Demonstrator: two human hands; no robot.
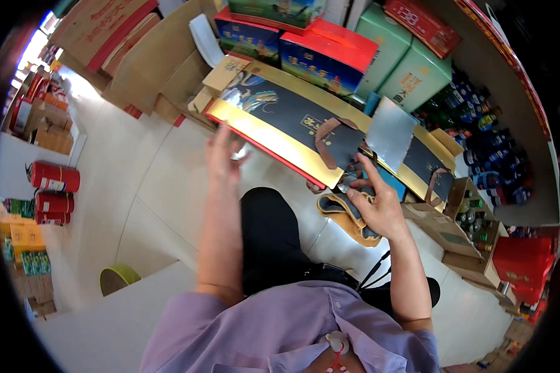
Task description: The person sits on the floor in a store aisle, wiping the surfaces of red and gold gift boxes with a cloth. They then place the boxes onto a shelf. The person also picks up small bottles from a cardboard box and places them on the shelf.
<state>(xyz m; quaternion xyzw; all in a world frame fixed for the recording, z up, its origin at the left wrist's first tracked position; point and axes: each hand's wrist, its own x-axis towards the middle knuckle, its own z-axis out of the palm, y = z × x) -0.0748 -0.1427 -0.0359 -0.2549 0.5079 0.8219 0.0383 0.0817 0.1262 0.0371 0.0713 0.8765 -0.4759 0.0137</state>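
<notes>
A long black-and-gold gift box (pixel 280 142) with a brown carrying strap (pixel 329 140) lies slantwise before me, its red lower edge towards me. My left hand (pixel 224 151), blurred, is at the box's near left edge with thumb and fingers apart; whether it touches the box is unclear. At the right end is my right hand (pixel 378 203), index finger raised by the strap and thumb pointing to the box corner. Beneath its palm hangs or lies a tan-and-grey cloth item (pixel 347 219), perhaps a work glove; the other fingers are partly hidden.
Behind stand blue-and-red cartons (pixel 329 58) and pale green cartons (pixel 415 77). A silvery sheet (pixel 392 133) leans over another black box (pixel 429 163). Right is an open carton of bottles (pixel 473 219). Fire extinguishers (pixel 55 177) and a green bin (pixel 119 279) are left.
</notes>
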